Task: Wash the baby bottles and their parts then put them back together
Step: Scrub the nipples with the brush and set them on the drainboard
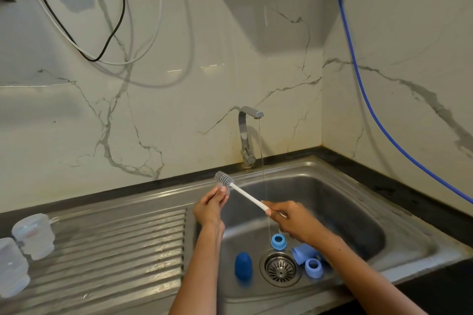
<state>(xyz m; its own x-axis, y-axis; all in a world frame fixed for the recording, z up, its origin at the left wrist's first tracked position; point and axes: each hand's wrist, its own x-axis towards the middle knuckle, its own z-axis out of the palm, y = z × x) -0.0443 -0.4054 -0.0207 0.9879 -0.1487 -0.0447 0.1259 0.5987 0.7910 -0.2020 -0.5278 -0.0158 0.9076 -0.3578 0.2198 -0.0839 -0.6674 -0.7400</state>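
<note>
Right hand [294,222] grips bottle brush [239,190]; left hand [208,206] pinches clear part at bristles.

Two clear bottles [24,250] lying on draining board, left. In sink basin by drain: dark blue cap [243,265], two light blue collar rings [278,241], light blue cap [304,252] on its side. Small clear part [222,190] pinched against grey-bristled, white-handled bottle brush [240,190]

Single head-worn view, directed forward and downward.
The sink [320,186] is seen closely from above, the tap [247,135] at twelve o'clock, the draining board [115,250] at eight o'clock.
</note>
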